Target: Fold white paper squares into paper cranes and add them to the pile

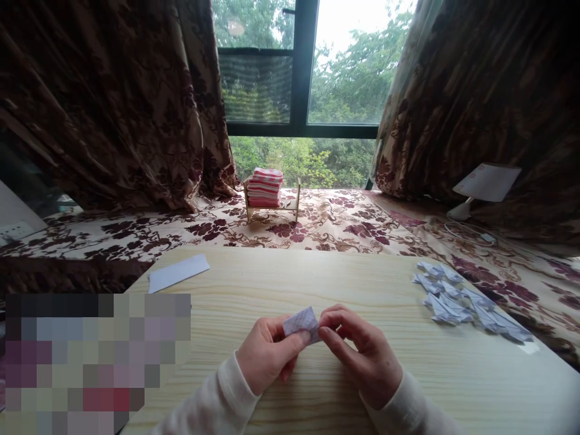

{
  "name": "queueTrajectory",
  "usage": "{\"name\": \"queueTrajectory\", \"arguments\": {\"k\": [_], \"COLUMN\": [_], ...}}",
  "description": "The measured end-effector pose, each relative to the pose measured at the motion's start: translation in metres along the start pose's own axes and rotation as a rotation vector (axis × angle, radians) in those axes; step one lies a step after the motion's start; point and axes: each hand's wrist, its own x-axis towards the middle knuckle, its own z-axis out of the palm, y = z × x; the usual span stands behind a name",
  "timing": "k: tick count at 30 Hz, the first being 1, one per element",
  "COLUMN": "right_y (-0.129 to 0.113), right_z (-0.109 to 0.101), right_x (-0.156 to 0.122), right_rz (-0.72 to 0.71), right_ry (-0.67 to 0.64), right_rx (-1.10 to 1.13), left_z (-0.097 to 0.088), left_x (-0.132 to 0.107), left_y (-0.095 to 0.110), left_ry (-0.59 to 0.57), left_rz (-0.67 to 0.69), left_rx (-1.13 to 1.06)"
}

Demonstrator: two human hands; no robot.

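Cream sleeves (203, 399) at the near edge, cuffs close above both wrists; just beyond, left hand (269, 350) closed firmly on a small folded paper (299, 323), thumb flat across its upper face, fingers tucked behind; right hand (369, 359) with thumb and forefinger drawn narrow at the right end of that same paper, gripping or only touching, impossible to tell; folded paper tilted, faintly patterned, held up off the table between both hands, near the middle; below, pale wood-grained tabletop (244, 281); farther along on the right, a loose cluster of white folded paper pieces (448, 308), pointed and overlapping, spread along the right side of the table; on the far left of the table, a plain white paper strip (179, 273), lying aslant

Past the far edge, a ledge under floral cloth (335, 226), cream with maroon and brown; near its middle, a small wooden stand (298, 199) bearing a neat stack of pink-and-white folded cloths (265, 188) towards its left end; well to the right, a white lamp (489, 181) with a tilted shade, pale cord (466, 233) looped beside its base; farther back, dark floral curtains (136, 109) on left and right, with a dark-framed window (301, 78) between; farthest of all, green trees (356, 84) behind the glass, under a bright white sky (342, 24)
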Motion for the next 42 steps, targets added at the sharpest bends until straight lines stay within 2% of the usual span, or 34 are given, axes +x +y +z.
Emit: {"name": "queueTrajectory", "arguments": {"k": [4,8,14,18,21,24,27,32,36,39,42], "right_y": [-0.001,-0.002,0.004,0.005,-0.002,-0.009,-0.008,0.002,0.001,-0.001,0.001], "right_z": [0.001,0.001,-0.001,-0.002,-0.002,0.0,0.001,0.001,0.003,0.004,0.003], "right_x": [0.0,0.0,0.0,0.0,0.0,-0.001,-0.001,0.003,0.003,0.001,0.0], "right_rz": [-0.035,-0.025,0.2,0.245,0.231,0.146,0.144,0.275,0.35,0.357,0.351], "right_ry": [-0.013,-0.012,-0.082,-0.163,-0.18,-0.142,-0.103,-0.007,0.11,0.083,-0.021], "right_rx": [-0.002,0.021,0.153,0.221,0.205,0.13,0.101,0.209,0.269,0.277,0.235], "left_z": [0.003,0.006,0.006,0.005,0.004,0.006,0.008,0.007,0.004,0.004,0.004], "left_x": [-0.002,-0.003,-0.003,-0.003,-0.004,-0.004,-0.002,0.0,0.0,-0.001,0.0], "left_y": [0.002,0.006,0.007,0.003,0.001,0.001,0.001,0.004,0.004,0.001,-0.001], "left_ry": [0.033,0.015,-0.028,-0.069,-0.101,-0.113,-0.089,0.034,0.102,0.11,0.079], "left_rz": [0.0,0.039,0.076,0.097,0.117,0.117,0.105,-0.006,0.02,0.037,0.042], "left_rx": [0.04,0.034,0.028,0.048,0.075,0.076,0.042,0.054,0.058,0.083,0.102]}}
